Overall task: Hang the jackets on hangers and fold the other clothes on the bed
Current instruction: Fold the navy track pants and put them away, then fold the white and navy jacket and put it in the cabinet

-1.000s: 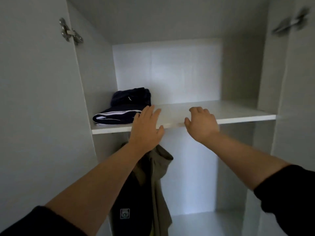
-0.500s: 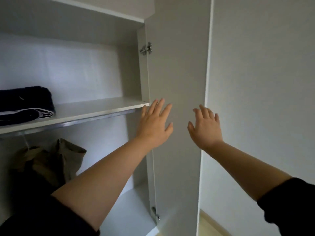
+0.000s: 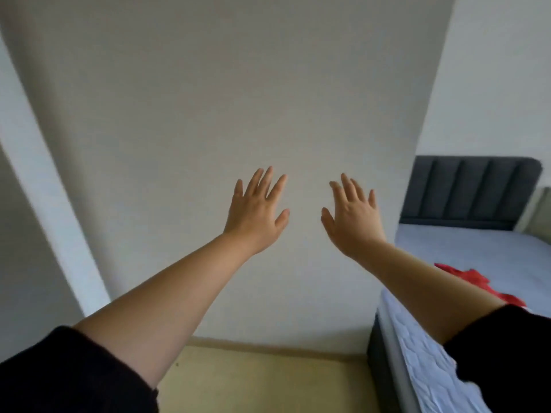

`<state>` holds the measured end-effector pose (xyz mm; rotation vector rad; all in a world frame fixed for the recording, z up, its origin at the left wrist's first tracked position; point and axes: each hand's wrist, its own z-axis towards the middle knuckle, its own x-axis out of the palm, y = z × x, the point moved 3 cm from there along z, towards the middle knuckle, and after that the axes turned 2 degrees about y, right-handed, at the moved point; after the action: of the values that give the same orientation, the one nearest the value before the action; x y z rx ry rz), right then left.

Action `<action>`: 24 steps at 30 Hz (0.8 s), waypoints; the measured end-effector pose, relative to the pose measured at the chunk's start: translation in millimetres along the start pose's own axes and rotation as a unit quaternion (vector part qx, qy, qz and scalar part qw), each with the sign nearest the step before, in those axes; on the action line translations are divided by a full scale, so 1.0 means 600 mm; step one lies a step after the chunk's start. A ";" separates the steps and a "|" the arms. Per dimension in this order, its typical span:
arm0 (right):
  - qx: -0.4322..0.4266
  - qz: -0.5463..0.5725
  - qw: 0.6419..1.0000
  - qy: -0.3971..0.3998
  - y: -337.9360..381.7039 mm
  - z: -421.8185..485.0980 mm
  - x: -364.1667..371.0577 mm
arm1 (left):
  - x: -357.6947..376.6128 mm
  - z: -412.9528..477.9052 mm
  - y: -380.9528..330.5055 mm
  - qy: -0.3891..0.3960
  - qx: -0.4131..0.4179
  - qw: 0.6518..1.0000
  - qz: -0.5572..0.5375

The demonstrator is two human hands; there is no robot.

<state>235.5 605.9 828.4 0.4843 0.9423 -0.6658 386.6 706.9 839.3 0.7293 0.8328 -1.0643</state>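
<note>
Left hand (image 3: pixel 256 210) and right hand (image 3: pixel 351 216) are both raised in front of you, fingers spread, grasping nothing, a gap between them, palms toward the wall (image 3: pixel 208 99). Task item in view: one red garment (image 3: pixel 474 278), crumpled on the bed (image 3: pixel 465 251) at your right, well apart from either hand; your right forearm covers its near edge. Cannot tell whether it is a jacket or a piece to fold, so the likely error is handling it the wrong way if you grab before spreading it out. Second risk: the bed frame corner (image 3: pixel 384 362) sits low at your right, between you and the garment, and a quick turn could catch a leg on it. Third: a one-handed snatch at the bunched cloth would probably drag and twist it. Around: dark headboard (image 3: pixel 468 192) at the far end, yellowish floor (image 3: pixel 262 380) below, pale blurred panel (image 3: pixel 50 186) at far left. No hangers in view
</note>
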 end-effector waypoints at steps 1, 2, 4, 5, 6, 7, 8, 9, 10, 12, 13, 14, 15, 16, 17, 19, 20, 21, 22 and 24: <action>0.020 -0.015 1.000 0.004 -0.064 -0.021 -0.010 | 0.016 0.018 -0.061 0.003 0.020 1.000 -0.013; 0.041 -0.028 0.999 0.009 -0.123 -0.041 -0.019 | 0.031 0.034 -0.120 0.005 0.041 0.999 -0.026; 0.088 -0.048 0.995 0.018 -0.235 -0.082 -0.031 | 0.061 0.061 -0.234 0.011 0.080 0.995 -0.054; 0.111 -0.057 0.992 0.023 -0.285 -0.100 -0.034 | 0.075 0.071 -0.286 0.016 0.098 0.993 -0.066; 0.134 -0.067 0.988 0.030 -0.332 -0.116 -0.034 | 0.090 0.081 -0.334 0.022 0.117 0.990 -0.076; 0.155 -0.075 0.984 0.037 -0.375 -0.131 -0.032 | 0.106 0.090 -0.379 0.031 0.137 0.986 -0.084; 0.175 -0.082 0.980 0.044 -0.414 -0.143 -0.029 | 0.122 0.098 -0.418 0.040 0.156 0.983 -0.089; 0.193 -0.086 0.976 0.049 -0.448 -0.153 -0.025 | 0.138 0.107 -0.451 0.046 0.172 0.980 -0.090; 0.210 -0.090 0.972 0.051 -0.478 -0.161 -0.019 | 0.154 0.118 -0.480 0.050 0.186 0.977 -0.093; 0.241 -0.088 0.965 0.048 -0.529 -0.168 -0.002 | 0.190 0.144 -0.524 0.055 0.205 0.971 -0.110; 0.256 -0.084 0.962 0.043 -0.552 -0.170 0.008 | 0.211 0.159 -0.542 0.060 0.212 0.967 -0.125; 0.269 -0.081 0.959 0.036 -0.573 -0.169 0.019 | 0.234 0.177 -0.559 0.063 0.221 0.964 -0.137; 0.280 -0.082 0.956 0.030 -0.594 -0.166 0.032 | 0.257 0.195 -0.574 0.065 0.231 0.960 -0.146; 0.291 -0.084 0.953 0.026 -0.615 -0.162 0.046 | 0.280 0.215 -0.588 0.067 0.243 0.955 -0.155; 0.301 -0.088 0.949 0.025 -0.636 -0.155 0.060 | 0.304 0.236 -0.601 0.070 0.253 0.950 -0.168; 0.324 -0.092 0.941 0.029 -0.676 -0.137 0.088 | 0.351 0.279 -0.626 0.088 0.264 0.939 -0.201; 0.338 -0.092 0.936 0.033 -0.695 -0.127 0.103 | 0.376 0.299 -0.637 0.101 0.270 0.934 -0.213; 0.351 -0.092 0.931 0.039 -0.714 -0.116 0.119 | 0.401 0.319 -0.648 0.116 0.278 0.928 -0.220; 0.363 -0.092 0.926 0.046 -0.732 -0.107 0.135 | 0.425 0.337 -0.659 0.129 0.287 0.923 -0.223; 0.383 -0.093 0.917 0.058 -0.768 -0.088 0.171 | 0.475 0.375 -0.682 0.148 0.306 0.913 -0.227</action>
<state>-76.8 284.7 670.8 1.1475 0.8175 -1.1974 124.0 261.3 660.9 1.2881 0.9605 -1.7001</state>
